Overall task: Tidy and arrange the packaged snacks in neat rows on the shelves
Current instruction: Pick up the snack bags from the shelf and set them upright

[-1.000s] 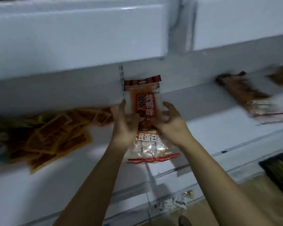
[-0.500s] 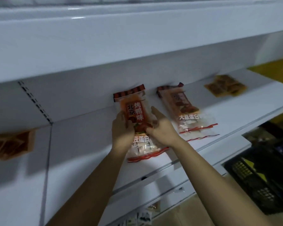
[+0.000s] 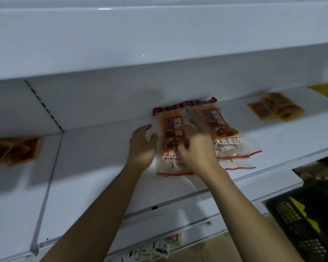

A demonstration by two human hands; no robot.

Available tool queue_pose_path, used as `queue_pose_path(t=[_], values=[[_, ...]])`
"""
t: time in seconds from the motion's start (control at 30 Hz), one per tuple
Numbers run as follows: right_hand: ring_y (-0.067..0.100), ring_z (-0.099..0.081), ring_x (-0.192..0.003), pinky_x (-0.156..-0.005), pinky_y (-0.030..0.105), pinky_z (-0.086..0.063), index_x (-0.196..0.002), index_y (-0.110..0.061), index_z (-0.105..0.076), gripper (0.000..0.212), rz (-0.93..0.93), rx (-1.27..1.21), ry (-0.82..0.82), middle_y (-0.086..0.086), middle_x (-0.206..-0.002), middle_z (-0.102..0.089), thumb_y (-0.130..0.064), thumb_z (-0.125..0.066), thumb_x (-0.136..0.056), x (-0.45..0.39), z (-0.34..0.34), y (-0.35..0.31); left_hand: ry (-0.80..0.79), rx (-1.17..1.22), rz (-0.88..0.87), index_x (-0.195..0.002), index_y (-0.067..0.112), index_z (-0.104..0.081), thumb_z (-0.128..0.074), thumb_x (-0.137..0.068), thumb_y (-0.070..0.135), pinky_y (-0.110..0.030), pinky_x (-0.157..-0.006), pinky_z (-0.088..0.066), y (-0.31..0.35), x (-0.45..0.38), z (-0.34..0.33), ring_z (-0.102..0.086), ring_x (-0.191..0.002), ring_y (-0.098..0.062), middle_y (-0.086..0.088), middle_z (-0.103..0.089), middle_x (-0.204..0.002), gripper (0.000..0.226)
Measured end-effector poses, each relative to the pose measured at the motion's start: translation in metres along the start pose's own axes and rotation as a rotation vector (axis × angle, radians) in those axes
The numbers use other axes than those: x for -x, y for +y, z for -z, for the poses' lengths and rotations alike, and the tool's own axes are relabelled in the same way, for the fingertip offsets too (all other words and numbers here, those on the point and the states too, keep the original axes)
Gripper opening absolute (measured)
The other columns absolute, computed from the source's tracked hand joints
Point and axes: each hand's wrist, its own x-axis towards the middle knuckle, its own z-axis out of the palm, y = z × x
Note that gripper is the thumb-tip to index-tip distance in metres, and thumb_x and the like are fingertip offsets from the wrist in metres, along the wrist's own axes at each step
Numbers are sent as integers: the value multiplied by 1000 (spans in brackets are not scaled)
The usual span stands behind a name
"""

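A clear snack packet with an orange label and red trim (image 3: 173, 129) lies flat on the white shelf (image 3: 95, 167), its top against the back wall. A second packet of the same kind (image 3: 223, 129) lies right beside it, edges overlapping. My left hand (image 3: 142, 146) rests against the first packet's left edge, fingers relaxed and spread. My right hand (image 3: 195, 148) lies on top of that packet with blurred fingers reaching over its middle; whether they pinch it I cannot tell.
Small orange sachets (image 3: 275, 108) lie on the shelf at the right, and a heap of orange packets (image 3: 15, 150) sits at the left. A black crate (image 3: 307, 220) stands below at the right. Loose packets (image 3: 155, 248) lie on a lower level. An upper shelf (image 3: 140, 38) overhangs.
The packet I held upright in both hands has been carried right and laid flat next to the second one. My left hand has let go and moved to its left edge.
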Motion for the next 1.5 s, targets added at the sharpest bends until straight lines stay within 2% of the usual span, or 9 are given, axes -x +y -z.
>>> queue_pose_path(t=[0.17,0.5,0.6,0.77,0.87,1.0,1.2,1.4,1.5], values=[[33,-50,-129,-102,44,-47,-120,-16,-70,38,151,-166,-61,10,-133,-58,-14,-68,-82,13,-44,-68,191,-210,27,-134,27,-61,-54,-96,37,-49,-113,-40,-66,32,97,-49,-133,-26,-4,-54,-142,40],[25,-39,-134,-111,43,-39,-141,-23,-52,47,347,-267,-623,5,-147,-41,-27,-62,-95,30,-170,-249,459,-413,243,-125,22,-66,-47,-82,37,-52,-97,-48,-165,106,305,-54,-123,-35,-10,-58,-136,50],[26,-45,-130,-108,43,-44,-148,-28,-41,60,281,-243,-677,4,-146,-42,-36,-61,-92,28,-205,-298,459,-428,276,-107,19,-66,-48,-78,35,-44,-77,-47,-188,114,355,-59,-101,-44,-14,-65,-102,38],[35,-59,-115,-101,48,-49,-139,-29,-48,69,62,-276,-487,10,-131,-61,-69,-45,-83,-15,-266,-353,575,-289,375,-149,27,-41,-54,-92,53,-53,-104,-44,-237,100,433,-45,-130,-41,-16,-43,-149,64],[44,-44,-130,-107,58,-37,-150,-44,-33,68,35,-76,-518,13,-148,-46,-76,-41,-91,-35,-284,-399,498,-383,336,-140,18,-56,-45,-97,49,-65,-89,-51,-261,83,439,-56,-116,-54,-29,-51,-143,54],[44,-29,-141,-114,57,-28,-147,-47,-39,93,-46,-194,-566,11,-155,-38,-94,-48,-68,-44,-309,-444,380,-423,496,-159,41,-24,-33,-102,61,-57,-119,-13,-256,63,432,-11,-154,-38,-18,-8,-169,60],[21,-64,-113,-98,37,-54,-119,-33,-65,90,-17,-357,-636,-2,-117,-68,-87,-75,-47,-59,-336,-472,364,-527,299,-149,50,-35,-26,-88,60,-54,-113,-20,-276,66,422,-22,-149,-36,-15,-21,-167,62],[21,-59,-122,-104,38,-49,-138,-35,-51,104,-34,-425,-621,-4,-131,-62,-75,-86,-49,-40,-328,-478,467,-299,126,-137,15,-46,-34,-88,45,-43,-101,-42,-282,63,434,-56,-115,-31,-8,-61,-123,59],[21,-56,-126,-105,36,-45,-143,-26,-45,103,-48,-481,-551,-2,-135,-61,-63,-90,-58,-20,-328,-467,499,-63,39,-146,11,-36,-36,-86,30,-31,-65,-48,-282,68,436,-62,-73,-28,-1,-64,-85,63]])
